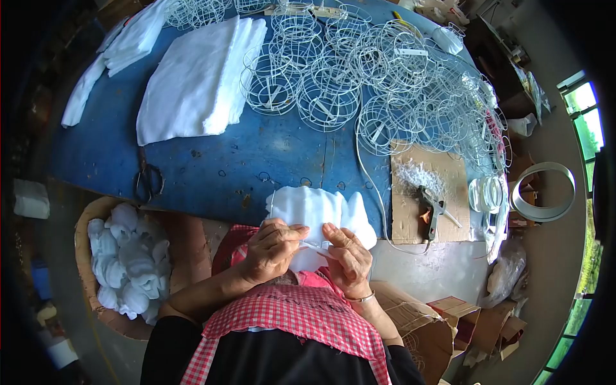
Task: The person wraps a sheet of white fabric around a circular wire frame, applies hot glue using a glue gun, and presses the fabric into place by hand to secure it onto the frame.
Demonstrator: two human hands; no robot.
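Observation:
Both hands work at a piece of white fabric (321, 208) that hangs in folds over the table's near edge; a thin wire shows at its left side. My left hand (274, 250) is closed, thumb and index finger pinching the fabric's near edge. Opposite it, my right hand (348, 260) pinches the same edge a short way to the right. A narrow pale strip shows between the two sets of fingertips; what it is I cannot make out. Fingers partly hide the lower fabric.
Many wire frames (330, 96) crowd the back right of the blue table (212, 173). Stacked white sheets (189, 80) and scissors (148, 183) lie left. A glue gun (431, 212) rests on cardboard (410, 221), its cable crossing the table. A box of white pieces (131, 263) stands lower left.

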